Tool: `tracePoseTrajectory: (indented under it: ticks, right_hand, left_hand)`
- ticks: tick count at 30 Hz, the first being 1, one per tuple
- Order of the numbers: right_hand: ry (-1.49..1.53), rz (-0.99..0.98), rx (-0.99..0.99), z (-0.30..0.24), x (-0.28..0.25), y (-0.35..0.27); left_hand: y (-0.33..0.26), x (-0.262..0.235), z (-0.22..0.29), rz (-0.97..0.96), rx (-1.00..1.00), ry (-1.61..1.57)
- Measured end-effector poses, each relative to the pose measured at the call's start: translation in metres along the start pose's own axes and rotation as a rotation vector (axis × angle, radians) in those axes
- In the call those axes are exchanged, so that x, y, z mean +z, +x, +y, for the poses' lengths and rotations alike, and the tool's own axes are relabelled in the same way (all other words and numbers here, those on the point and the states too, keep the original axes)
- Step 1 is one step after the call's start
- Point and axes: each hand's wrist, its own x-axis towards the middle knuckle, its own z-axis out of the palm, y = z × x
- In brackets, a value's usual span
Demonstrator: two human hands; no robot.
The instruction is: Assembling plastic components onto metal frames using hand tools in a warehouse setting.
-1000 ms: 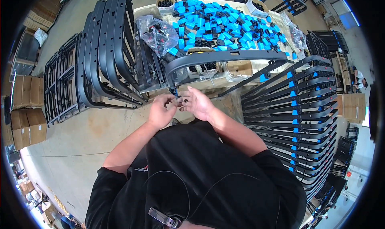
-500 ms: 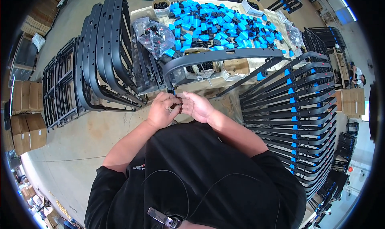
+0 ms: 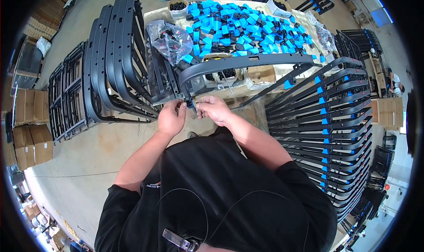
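A curved black plastic frame (image 3: 238,62) lies across the front of the table, its left end bending down toward me. Both hands meet at that lower end. My left hand (image 3: 171,118) grips the frame end from the left, and my right hand (image 3: 214,110) pinches a small blue clip (image 3: 191,104) against it. The fingers hide most of the clip.
A heap of blue and black clips (image 3: 238,24) covers the table, with a clear bag of black parts (image 3: 170,40). Black frames (image 3: 117,62) lean at left; finished frames with blue clips (image 3: 327,128) stack at right. Cardboard boxes (image 3: 31,133) line the floor at far left.
Both hands stay together at the frame's lower end. The view has tilted slightly, and the fingers have shifted a little around the blue clip.
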Motion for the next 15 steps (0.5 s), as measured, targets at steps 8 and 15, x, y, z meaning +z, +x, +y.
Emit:
tracePoseTrajectory:
  ticks: [8, 15]
  right_hand:
    - [-0.198, 0.048, -0.085, -0.015, 0.012, 0.018]
    - [-0.394, -0.004, -0.018, -0.028, 0.012, 0.022]
  left_hand:
    - [0.012, 0.01, 0.0, -0.172, -0.019, 0.392]
    - [0.018, 0.005, 0.008, -0.232, -0.067, 0.433]
